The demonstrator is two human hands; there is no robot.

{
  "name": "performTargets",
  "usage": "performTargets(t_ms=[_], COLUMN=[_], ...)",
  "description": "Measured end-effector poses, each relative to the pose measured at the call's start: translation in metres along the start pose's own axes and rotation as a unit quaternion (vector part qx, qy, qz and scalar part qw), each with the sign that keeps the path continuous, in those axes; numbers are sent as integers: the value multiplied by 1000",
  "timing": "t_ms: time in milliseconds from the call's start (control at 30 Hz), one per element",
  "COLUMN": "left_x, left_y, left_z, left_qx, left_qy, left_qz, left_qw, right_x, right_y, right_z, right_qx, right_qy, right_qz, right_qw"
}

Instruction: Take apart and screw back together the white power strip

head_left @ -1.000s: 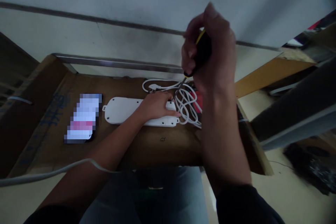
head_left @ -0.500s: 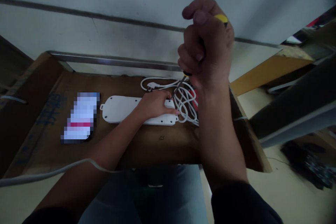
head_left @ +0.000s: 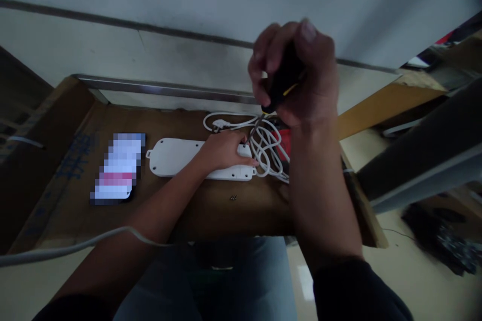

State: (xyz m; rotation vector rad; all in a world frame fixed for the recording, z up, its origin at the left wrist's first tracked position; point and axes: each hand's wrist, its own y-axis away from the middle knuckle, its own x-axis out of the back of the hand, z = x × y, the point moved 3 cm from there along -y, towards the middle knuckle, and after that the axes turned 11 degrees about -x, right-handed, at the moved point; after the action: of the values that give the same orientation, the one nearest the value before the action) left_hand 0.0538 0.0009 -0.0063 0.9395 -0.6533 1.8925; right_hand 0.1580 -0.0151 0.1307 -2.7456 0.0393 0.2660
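Observation:
A white power strip [head_left: 176,157] lies face down on a brown cardboard sheet [head_left: 211,210]. My left hand [head_left: 224,149] presses flat on its right end, fingers closed over the casing. My right hand [head_left: 293,72] is wrapped around the black and yellow handle of a screwdriver [head_left: 278,88] held upright above the strip. The metal shaft slants down to the strip's right end by my left fingers. The strip's white cable [head_left: 267,148] lies coiled to the right, with its plug [head_left: 220,124] behind.
A phone [head_left: 118,168] lies left of the strip. Two small screws [head_left: 234,197] rest on the cardboard in front of the strip. A metal rail [head_left: 165,89] runs along the back edge. A grey cable [head_left: 75,248] crosses my left arm. Clutter stands at the right.
My right hand has re-gripped the screwdriver handle, turning it. The yellow cap shown at the top half a second ago is now covered. My left hand has stayed on the strip.

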Motion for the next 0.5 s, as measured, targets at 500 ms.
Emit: performTargets(t_ms=[500], left_x=[0], left_y=[3], left_z=[1], left_qx=[48], left_qy=[6], left_qz=[11], left_qw=[999], right_x=[-14], right_y=[13], right_z=[0], right_qx=[67], right_qy=[35], right_qz=[201], right_qw=[977])
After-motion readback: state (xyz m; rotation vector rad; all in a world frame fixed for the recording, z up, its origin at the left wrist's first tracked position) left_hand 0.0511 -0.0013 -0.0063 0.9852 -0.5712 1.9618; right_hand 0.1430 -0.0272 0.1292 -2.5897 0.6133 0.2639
